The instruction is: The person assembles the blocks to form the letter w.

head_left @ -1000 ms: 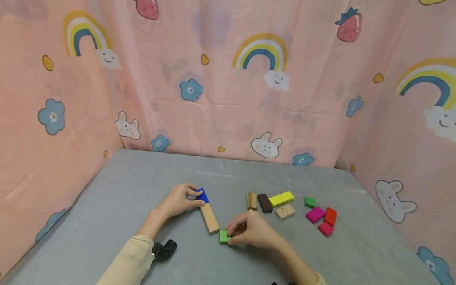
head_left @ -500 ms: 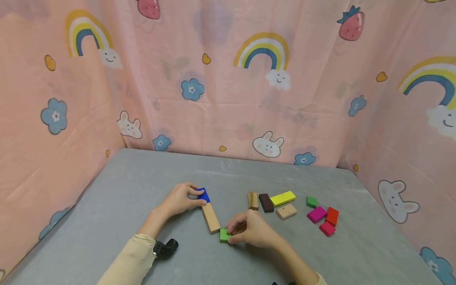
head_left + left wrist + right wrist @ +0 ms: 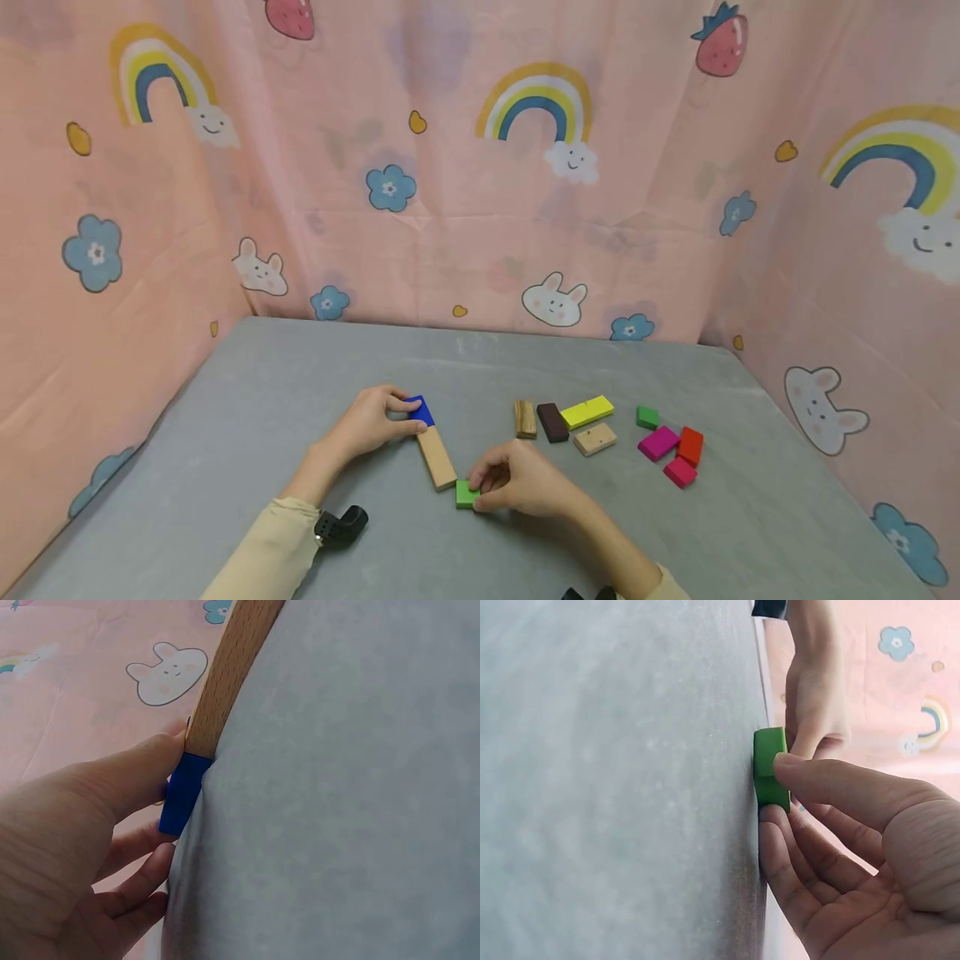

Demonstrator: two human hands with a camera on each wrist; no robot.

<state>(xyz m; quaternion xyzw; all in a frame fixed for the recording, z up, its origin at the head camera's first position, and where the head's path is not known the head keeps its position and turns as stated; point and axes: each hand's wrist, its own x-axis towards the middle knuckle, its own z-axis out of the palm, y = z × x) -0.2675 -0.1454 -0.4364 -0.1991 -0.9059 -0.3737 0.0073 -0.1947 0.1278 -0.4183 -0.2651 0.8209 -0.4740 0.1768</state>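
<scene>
A blue block lies end to end with a long natural-wood block on the grey table. My left hand pinches the blue block between thumb and fingers; the left wrist view shows the blue block flush against the wooden one. At the near end of the wooden block, a light green block lies by its corner. Thumb and fingers of my right hand pinch this green block. In the right wrist view, the thumb overlaps the green block's side.
Right of centre lie a striped wood block, a dark brown block, a yellow block and a pale wood block. Farther right are a dark green block, a magenta block, a red block and a pink block.
The head view has shifted slightly, moving the whole scene a little in the frame. Both hands and their blocks keep nearly the same places on the table.
</scene>
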